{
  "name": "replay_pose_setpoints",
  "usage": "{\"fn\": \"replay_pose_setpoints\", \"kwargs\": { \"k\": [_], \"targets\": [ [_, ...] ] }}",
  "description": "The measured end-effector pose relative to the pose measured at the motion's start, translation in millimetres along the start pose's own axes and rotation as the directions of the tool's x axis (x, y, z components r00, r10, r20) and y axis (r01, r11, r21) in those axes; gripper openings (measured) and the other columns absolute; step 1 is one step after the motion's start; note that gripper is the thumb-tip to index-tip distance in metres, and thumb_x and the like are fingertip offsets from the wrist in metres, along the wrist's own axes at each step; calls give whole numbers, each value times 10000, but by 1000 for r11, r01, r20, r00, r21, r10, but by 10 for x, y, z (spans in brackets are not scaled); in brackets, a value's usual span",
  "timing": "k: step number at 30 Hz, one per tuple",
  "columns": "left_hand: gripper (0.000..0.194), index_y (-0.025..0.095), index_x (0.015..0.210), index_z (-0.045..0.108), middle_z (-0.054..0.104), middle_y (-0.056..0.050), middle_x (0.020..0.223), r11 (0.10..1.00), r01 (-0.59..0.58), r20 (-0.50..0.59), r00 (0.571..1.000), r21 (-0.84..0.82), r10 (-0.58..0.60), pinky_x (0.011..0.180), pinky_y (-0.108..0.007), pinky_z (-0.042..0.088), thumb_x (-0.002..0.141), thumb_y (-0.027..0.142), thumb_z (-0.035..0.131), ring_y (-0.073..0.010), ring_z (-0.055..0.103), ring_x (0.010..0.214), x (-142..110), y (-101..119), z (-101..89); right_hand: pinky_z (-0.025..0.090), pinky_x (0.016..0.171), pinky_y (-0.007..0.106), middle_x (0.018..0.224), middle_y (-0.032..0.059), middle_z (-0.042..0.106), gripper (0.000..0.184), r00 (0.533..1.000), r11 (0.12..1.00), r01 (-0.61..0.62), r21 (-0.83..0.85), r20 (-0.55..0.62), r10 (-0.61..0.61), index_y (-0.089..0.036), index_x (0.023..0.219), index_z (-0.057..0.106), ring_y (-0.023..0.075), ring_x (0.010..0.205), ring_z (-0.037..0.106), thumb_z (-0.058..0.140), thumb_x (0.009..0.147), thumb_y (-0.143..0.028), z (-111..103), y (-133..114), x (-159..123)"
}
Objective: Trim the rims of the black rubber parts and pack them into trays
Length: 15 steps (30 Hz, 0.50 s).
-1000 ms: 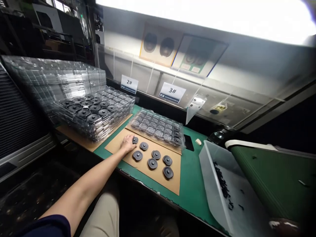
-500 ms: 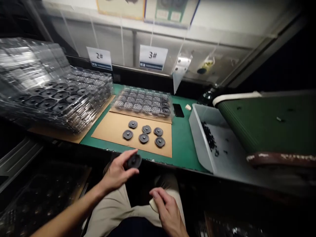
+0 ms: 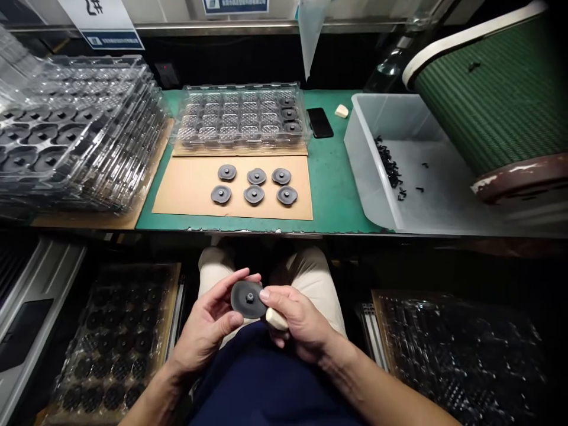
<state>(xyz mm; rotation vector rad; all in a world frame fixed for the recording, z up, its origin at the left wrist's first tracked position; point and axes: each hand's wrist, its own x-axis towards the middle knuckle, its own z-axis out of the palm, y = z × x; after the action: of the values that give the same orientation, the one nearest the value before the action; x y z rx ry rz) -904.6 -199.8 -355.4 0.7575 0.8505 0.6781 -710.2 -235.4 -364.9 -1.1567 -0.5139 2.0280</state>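
Note:
Over my lap, my left hand [image 3: 202, 325] grips a round dark grey disc [image 3: 241, 303] by its edge, fingers behind it and thumb near its lower rim. The disc's face, with a small metal-looking stud at its centre, is turned up toward me. My right hand [image 3: 306, 319] is closed around a small cream-coloured block [image 3: 277, 319], and its thumb presses on the disc's right edge. Beyond the bench edge, several similar discs [image 3: 254, 194] lie in two rows on a cardboard sheet [image 3: 186, 192].
A clear plastic tray [image 3: 231, 121], with discs in its right column, stands behind the cardboard. Stacked trays [image 3: 110, 130] rise on the left. A phone [image 3: 320, 122], another cream block [image 3: 341, 111], a bin [image 3: 377, 204] of small black pieces and a green belt [image 3: 497, 89] are on the right.
My view has tilted down. My left hand has brought the disc in toward my lap, and my right hand has come up with the cream block to meet it.

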Motion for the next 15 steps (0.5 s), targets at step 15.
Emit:
{"fn": "replay_pose_setpoints", "kwargs": {
  "k": [15],
  "targets": [
    [595,249,1358,680,631,-140,1472,969,-172,-227,965,-176,130,1122,-369,538,805,335,883,-336,618,1342,14,211,352,536,636,218,1054,44,701,469,799,785,467,-407,-184,-572,-226,1398,553,117,768,644,685,974,-378,-81,-411,-212]
  ]
}}
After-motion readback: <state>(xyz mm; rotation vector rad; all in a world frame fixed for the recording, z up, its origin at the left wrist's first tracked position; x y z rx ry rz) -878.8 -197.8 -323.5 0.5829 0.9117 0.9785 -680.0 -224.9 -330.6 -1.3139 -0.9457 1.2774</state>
